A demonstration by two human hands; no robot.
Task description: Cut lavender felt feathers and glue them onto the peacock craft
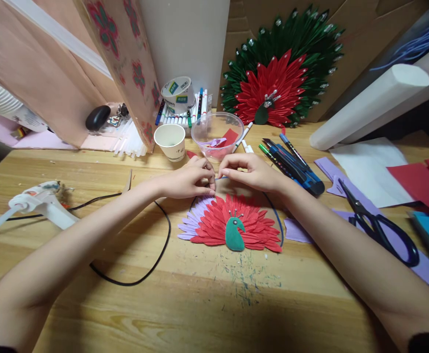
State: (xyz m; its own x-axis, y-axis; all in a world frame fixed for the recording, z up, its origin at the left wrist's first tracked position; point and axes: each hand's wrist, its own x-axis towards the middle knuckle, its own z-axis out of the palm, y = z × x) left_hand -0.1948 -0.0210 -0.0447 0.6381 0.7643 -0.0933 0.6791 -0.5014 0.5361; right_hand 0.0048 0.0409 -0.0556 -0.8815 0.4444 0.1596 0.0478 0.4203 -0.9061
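A paper peacock point(235, 234) with a green body lies on the table before me, over a fan of red petals point(214, 223). Purple petals point(190, 223) edge the fan's left side, and bare brown cardboard with a blue outline shows at its upper right. My left hand point(194, 177) is closed above the purple petals, thumb against curled fingers. Close beside it, my right hand point(249, 171) hovers over the cardboard's top edge, its thumb and fingertips brought together. Whatever either pinch holds is too small or hidden to make out.
A glue gun point(45, 203) with a black cord lies left. Behind my hands stand a paper cup point(170, 142) and a clear bowl point(217, 135). Scissors point(379, 225) rest on purple paper at right, near a utility knife point(302, 171). A finished green-and-red peacock point(284, 73) leans at the back.
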